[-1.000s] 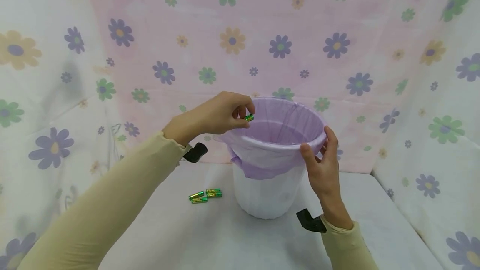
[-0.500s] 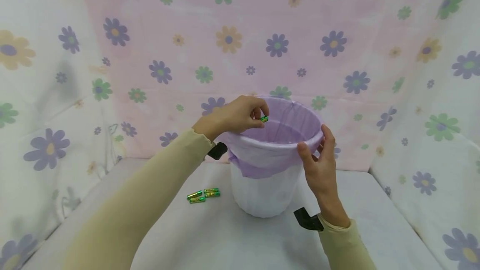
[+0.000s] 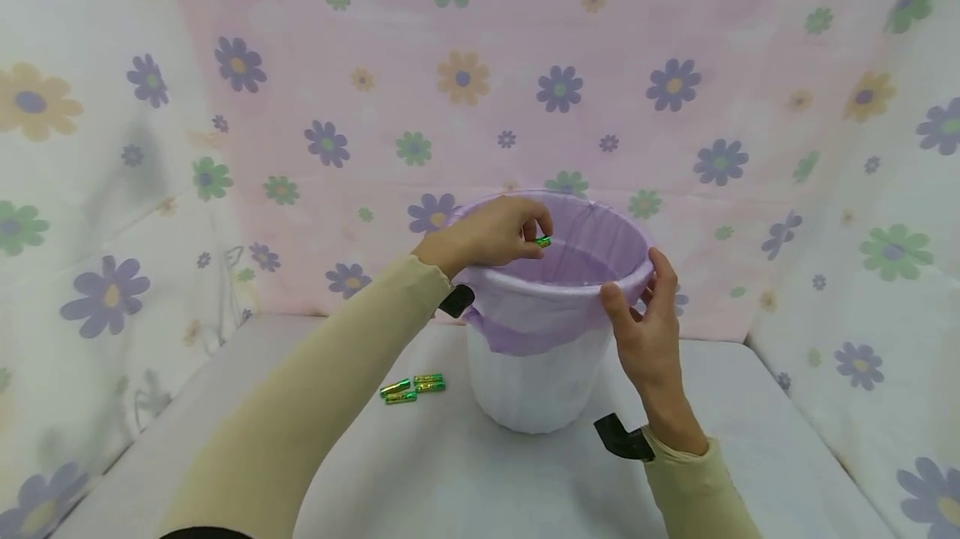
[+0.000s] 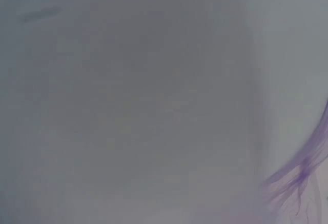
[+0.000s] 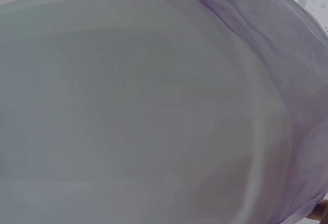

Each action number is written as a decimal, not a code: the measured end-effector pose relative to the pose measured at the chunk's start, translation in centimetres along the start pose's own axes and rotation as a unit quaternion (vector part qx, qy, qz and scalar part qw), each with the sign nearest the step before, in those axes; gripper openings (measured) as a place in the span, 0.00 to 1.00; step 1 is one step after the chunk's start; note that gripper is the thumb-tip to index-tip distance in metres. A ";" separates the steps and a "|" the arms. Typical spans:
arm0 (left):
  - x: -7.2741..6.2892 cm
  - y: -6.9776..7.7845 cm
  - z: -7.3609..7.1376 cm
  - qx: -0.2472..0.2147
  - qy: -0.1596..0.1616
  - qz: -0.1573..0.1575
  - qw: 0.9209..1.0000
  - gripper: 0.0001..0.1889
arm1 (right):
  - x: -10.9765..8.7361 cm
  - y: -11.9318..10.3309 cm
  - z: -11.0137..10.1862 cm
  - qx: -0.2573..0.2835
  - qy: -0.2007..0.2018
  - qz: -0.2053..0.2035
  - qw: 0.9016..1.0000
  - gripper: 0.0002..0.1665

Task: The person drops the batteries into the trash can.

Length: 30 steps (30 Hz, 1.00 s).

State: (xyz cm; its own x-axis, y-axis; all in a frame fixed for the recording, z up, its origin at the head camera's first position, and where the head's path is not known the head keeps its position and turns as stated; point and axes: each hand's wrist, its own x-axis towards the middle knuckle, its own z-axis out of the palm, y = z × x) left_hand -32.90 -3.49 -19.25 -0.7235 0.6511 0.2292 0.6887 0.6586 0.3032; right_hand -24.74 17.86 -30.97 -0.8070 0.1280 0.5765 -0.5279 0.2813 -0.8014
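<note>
In the head view my left hand (image 3: 501, 232) pinches a small green and gold battery (image 3: 543, 241) between thumb and fingers, over the mouth of a white bin (image 3: 536, 393). A purple plastic bag (image 3: 536, 331) lines the bin and folds down over its rim. My right hand (image 3: 647, 331) grips the rim on the right, thumb on the near outer side; some of its fingertips are hidden. Several more green batteries (image 3: 412, 387) lie on the table left of the bin. In the right wrist view the bin's white wall (image 5: 143, 111) fills most of the picture, with the bag (image 5: 302, 80) draped beside it.
A white-covered table (image 3: 420, 472) bears the bin and batteries. Flower-patterned cloth (image 3: 480, 114) hangs behind and along both sides. The left wrist view is mostly blurred pale grey, with a strip of purple bag (image 4: 302, 167) at its right edge.
My left hand has moved right with the battery, from the bin's left rim to over its opening. My right hand keeps its grip on the rim. The batteries on the table have not moved.
</note>
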 end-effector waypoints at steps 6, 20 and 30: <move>0.3 0.1 0.3 -0.003 -0.002 0.003 1.000 0.11 | 0.0 0.0 -0.1 0.000 0.002 -0.003 1.000 0.44; 0.2 0.3 0.6 -0.001 -0.009 -0.007 1.000 0.13 | -0.2 0.1 -0.1 -0.001 0.000 -0.004 1.000 0.44; 0.1 0.1 0.5 -0.002 -0.008 -0.003 1.000 0.13 | -0.1 -0.1 0.1 -0.004 -0.002 -0.004 1.000 0.44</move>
State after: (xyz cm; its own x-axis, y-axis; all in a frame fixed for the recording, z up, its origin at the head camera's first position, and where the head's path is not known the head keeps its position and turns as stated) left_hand -32.90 -3.15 -19.64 -0.7267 0.6536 0.2116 0.6842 0.6607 0.3089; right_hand -24.66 17.75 -30.98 -0.8036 0.1227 0.5824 -0.5323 0.2899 -0.7954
